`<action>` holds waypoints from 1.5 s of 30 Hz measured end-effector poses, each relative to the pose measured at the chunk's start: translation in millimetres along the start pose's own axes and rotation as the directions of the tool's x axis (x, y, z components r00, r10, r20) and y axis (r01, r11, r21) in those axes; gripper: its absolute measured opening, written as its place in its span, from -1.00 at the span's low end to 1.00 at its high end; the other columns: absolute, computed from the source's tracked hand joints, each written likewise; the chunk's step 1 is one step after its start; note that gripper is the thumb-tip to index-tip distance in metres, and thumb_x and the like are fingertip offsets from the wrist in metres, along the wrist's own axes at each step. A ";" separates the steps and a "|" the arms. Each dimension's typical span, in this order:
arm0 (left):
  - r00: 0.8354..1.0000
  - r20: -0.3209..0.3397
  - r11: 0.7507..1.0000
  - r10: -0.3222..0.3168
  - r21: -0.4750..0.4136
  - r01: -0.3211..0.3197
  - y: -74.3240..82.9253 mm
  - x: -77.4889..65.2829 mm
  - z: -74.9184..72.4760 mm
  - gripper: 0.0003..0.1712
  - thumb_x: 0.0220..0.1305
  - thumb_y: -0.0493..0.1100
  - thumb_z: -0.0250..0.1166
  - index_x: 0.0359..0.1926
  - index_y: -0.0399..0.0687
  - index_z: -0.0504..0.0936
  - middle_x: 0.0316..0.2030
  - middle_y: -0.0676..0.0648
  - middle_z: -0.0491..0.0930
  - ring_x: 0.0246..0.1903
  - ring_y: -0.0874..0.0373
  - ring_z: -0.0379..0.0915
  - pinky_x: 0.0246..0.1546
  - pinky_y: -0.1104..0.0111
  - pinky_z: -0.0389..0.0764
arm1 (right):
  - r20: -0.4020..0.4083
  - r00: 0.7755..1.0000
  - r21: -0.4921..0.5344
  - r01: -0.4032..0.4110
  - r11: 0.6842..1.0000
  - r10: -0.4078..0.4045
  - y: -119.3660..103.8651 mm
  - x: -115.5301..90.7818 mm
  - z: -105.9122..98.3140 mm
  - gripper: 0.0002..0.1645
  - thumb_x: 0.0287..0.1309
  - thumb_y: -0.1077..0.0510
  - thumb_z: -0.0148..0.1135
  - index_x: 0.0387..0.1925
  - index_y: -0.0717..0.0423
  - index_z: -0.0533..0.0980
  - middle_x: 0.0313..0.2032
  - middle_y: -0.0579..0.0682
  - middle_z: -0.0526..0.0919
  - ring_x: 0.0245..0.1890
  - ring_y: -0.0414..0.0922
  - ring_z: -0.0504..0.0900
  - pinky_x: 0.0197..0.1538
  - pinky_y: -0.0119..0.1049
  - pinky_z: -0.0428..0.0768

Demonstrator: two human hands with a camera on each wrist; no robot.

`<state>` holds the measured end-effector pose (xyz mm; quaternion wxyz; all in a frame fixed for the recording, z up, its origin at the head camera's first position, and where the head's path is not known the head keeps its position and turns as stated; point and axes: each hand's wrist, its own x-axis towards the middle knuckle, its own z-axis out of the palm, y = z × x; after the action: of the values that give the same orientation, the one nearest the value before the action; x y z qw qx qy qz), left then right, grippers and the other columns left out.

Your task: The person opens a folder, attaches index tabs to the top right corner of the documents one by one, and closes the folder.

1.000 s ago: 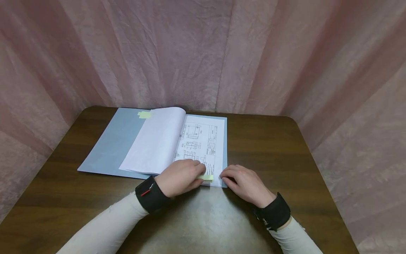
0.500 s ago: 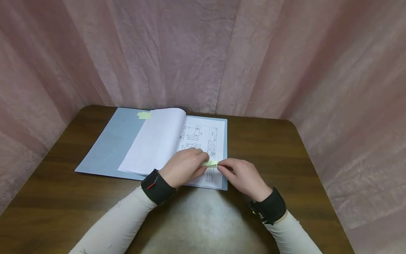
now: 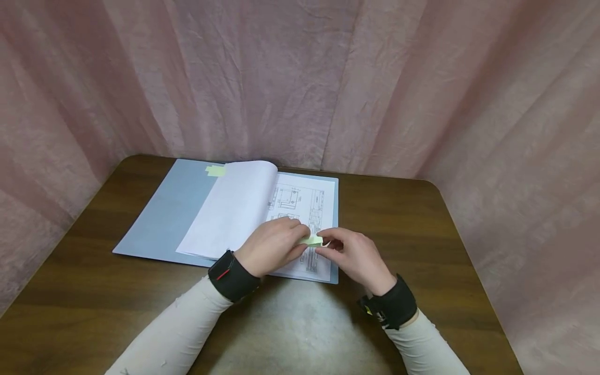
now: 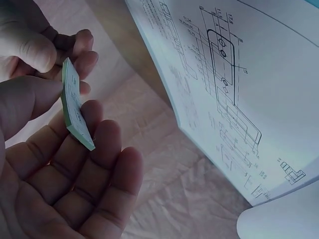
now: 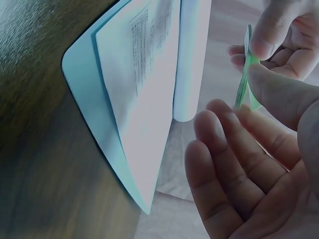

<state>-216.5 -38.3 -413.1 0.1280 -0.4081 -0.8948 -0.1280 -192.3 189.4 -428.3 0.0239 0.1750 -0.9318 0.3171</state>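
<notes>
My left hand (image 3: pixel 274 242) holds a small pad of pale green sticky notes (image 3: pixel 312 240) between thumb and fingers, above the drawing page. In the left wrist view the pad (image 4: pixel 76 107) is edge-on, its lower end by the fingertips. My right hand (image 3: pixel 358 258) is at the pad's right end, thumb and forefinger around its edge. A top sheet (image 5: pixel 253 97) bends away from the stack in the right wrist view, by the right thumb and forefinger. Beneath lies an open blue folder (image 3: pixel 164 213) with a printed technical drawing page (image 3: pixel 307 195).
A turned white page (image 3: pixel 229 208) curls over the folder's middle. Another green sticky note (image 3: pixel 215 171) shows at that page's upper left. The brown wooden table (image 3: pixel 389 208) extends around the folder, and pink curtains (image 3: pixel 300 78) hang behind it.
Both hands have moved up over the drawing page with the sticky note pad. My right hand came to the pad's right end, and its thumb and forefinger have since parted somewhat.
</notes>
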 end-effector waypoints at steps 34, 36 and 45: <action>1.000 0.020 0.998 0.010 -0.061 -0.009 4.2 -2.3 1.4 -0.81 0.31 -0.02 0.30 -0.11 0.07 0.67 -0.32 0.18 0.54 -0.34 0.31 0.40 -0.30 0.42 0.46 | -0.233 0.915 -0.179 0.293 0.939 -0.330 1.4 -0.9 -0.7 -0.86 0.09 0.08 0.46 -0.25 -0.16 0.75 -0.33 -0.36 0.67 -0.35 -0.44 0.55 -0.32 -0.44 0.49; 1.000 0.028 0.997 0.002 -0.079 0.000 4.1 -2.1 1.4 -0.78 0.31 -0.01 0.33 -0.09 0.06 0.68 -0.31 0.17 0.55 -0.33 0.32 0.41 -0.28 0.42 0.47 | -0.237 0.913 -0.178 0.295 0.939 -0.332 0.7 -1.0 -1.7 -0.85 0.08 0.09 0.47 -0.25 -0.14 0.75 -0.34 -0.34 0.68 -0.36 -0.43 0.56 -0.32 -0.44 0.49; 0.998 0.050 0.992 -0.032 -0.121 0.038 3.6 -2.5 1.0 -0.69 0.23 0.02 0.41 -0.06 0.04 0.69 -0.31 0.17 0.57 -0.34 0.35 0.44 -0.27 0.42 0.48 | -0.227 0.923 -0.163 0.279 0.946 -0.311 -1.0 -2.4 -3.1 -0.83 0.05 0.08 0.49 -0.25 -0.15 0.75 -0.33 -0.35 0.68 -0.34 -0.44 0.57 -0.29 -0.45 0.51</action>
<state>-212.3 -37.4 -414.4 0.0792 -0.4024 -0.8951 -0.1748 -189.9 191.3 -425.6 0.1998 0.2704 -0.9025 0.2693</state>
